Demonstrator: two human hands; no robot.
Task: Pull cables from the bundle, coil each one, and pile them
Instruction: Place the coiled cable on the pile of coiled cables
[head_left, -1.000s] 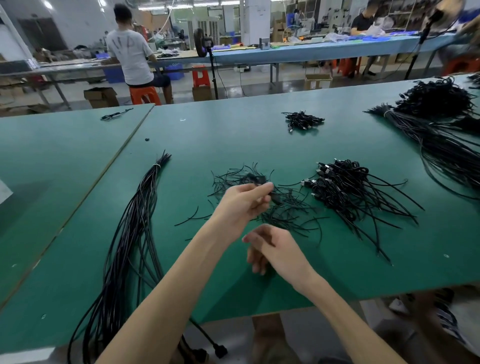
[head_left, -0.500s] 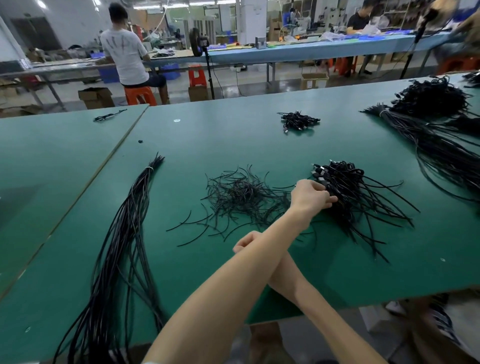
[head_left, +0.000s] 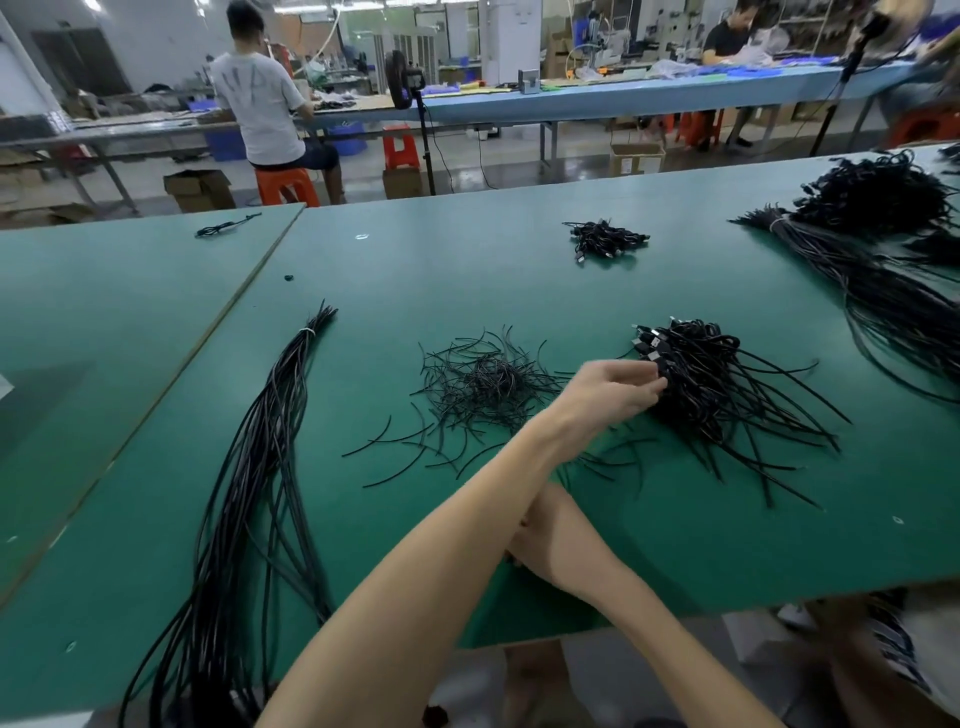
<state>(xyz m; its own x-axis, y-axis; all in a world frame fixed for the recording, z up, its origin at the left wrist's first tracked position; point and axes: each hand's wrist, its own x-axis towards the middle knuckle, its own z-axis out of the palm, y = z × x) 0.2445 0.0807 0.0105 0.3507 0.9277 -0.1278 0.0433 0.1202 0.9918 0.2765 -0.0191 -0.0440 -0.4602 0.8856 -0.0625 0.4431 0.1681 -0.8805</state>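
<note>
A long bundle of black cables (head_left: 270, 441) lies at the left of the green table (head_left: 467, 280), tied near its far end and running off the near edge. Right of centre sits a pile of coiled black cables (head_left: 727, 395). My left arm crosses over to it, and my left hand (head_left: 613, 389) pinches a coiled cable at the pile's left edge. My right hand (head_left: 545, 535) rests near the table's front edge, mostly hidden under my left forearm.
A heap of short black ties (head_left: 483, 384) lies mid-table. A small cable pile (head_left: 602, 239) sits farther back, and a large bundle with more coils (head_left: 893, 291) at the right. Seated people work at benches behind.
My left hand carried a coiled cable from above the ties rightward to the coiled pile. My right hand slid back under the left forearm.
</note>
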